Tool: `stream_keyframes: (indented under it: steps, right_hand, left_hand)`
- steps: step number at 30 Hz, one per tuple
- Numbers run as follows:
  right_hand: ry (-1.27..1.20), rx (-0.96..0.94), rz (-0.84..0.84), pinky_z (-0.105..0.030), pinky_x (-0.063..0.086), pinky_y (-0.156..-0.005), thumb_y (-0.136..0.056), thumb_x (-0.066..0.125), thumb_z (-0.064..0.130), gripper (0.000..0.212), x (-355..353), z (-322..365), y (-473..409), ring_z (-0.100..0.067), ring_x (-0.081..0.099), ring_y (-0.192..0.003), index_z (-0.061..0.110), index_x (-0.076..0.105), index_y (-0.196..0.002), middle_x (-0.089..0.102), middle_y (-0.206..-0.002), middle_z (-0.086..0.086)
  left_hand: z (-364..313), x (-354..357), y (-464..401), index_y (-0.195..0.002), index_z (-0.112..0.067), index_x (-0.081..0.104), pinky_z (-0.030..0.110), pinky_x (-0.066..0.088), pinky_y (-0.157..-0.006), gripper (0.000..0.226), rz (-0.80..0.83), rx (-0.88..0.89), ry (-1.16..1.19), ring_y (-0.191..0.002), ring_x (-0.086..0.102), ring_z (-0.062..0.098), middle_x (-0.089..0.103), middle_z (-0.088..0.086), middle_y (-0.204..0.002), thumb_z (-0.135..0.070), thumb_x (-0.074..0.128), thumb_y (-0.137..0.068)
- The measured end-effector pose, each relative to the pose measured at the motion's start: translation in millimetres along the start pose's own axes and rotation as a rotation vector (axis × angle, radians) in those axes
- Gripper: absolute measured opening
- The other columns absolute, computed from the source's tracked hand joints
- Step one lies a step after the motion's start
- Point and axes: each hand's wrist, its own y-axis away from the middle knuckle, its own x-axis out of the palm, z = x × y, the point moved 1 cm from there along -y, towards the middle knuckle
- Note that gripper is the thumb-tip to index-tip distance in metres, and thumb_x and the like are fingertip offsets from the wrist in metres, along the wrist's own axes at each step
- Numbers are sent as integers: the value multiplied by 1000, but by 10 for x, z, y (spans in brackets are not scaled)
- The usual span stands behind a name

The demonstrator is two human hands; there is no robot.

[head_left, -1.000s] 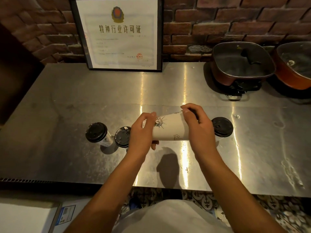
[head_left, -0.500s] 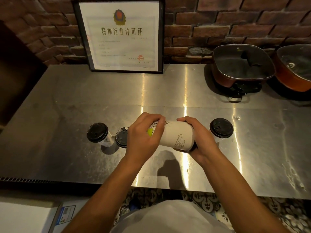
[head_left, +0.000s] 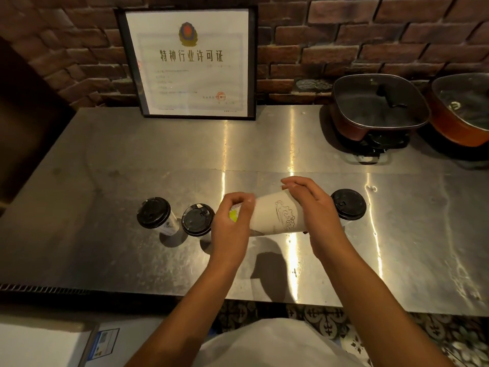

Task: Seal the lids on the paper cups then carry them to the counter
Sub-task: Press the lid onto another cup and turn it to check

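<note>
Gripping the paper cup sideways above the desk, my left hand held its base and my right hand its lidded end (still sealing); standing it beside the right capped cup seemed next.

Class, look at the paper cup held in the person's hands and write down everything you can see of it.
The cup is white paper with a black line drawing on its side. It lies on its side in the air above the steel table, touching nothing but the hands. The left hand grips its narrower end, where a yellow-green patch shows; the right hand wraps its wider end, hiding the mouth, so whether a lid is on cannot be told.
</note>
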Motion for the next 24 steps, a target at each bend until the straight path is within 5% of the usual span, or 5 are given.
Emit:
stream_keyframes:
  steps: [8, 12, 16, 20, 24]
  right_hand:
    - [-281, 394, 131, -37, 56, -62, -90, 64, 37, 30, -88, -41, -63, -30, 69, -84, 16, 76, -108, 70, -94, -11]
    - [-275, 366, 91, -42, 52, -70, -85, 70, 36, 23, -20, -94, -24, -32, 70, -85, 19, 76, -99, 70, -89, -9]
    - [-151, 152, -41, -25, 47, -50, -97, 60, 33, 14, 87, -124, 46, -26, 71, -86, 26, 71, -98, 70, -95, -2]
    - [39, -98, -86, -16, 51, -60, -103, 55, 28, 13, 144, -146, 88, -13, 67, -94, 29, 67, -109, 67, -107, 7]
    - [83, -83, 13, -22, 57, -69, -103, 55, 31, 16, 105, -154, 51, -16, 67, -101, 40, 61, -115, 65, -113, 10]
  left_hand:
    - [23, -61, 51, -120, -33, 54, 28, 60, -82, 34, 129, 621, -402, -114, 58, 11, 48, -15, -126, -43, 67, -89]
    - [17, -91, -7, -109, -35, 58, 30, 62, -69, 25, 21, 540, -401, -97, 63, 5, 53, -14, -106, -52, 61, -91]
    - [-19, -61, -51, -93, -32, 59, 33, 61, -57, 10, -37, 240, -219, -90, 69, 18, 63, 1, -99, -41, 62, -96]
    - [-32, -18, -92, -94, -20, 61, 35, 59, -49, 15, -66, -147, 40, -88, 72, 30, 65, 13, -99, -33, 61, -99]
    - [-2, -47, -94, -109, -14, 62, 34, 59, -53, 25, -69, -235, 69, -91, 72, 32, 66, 17, -105, -37, 59, -100]
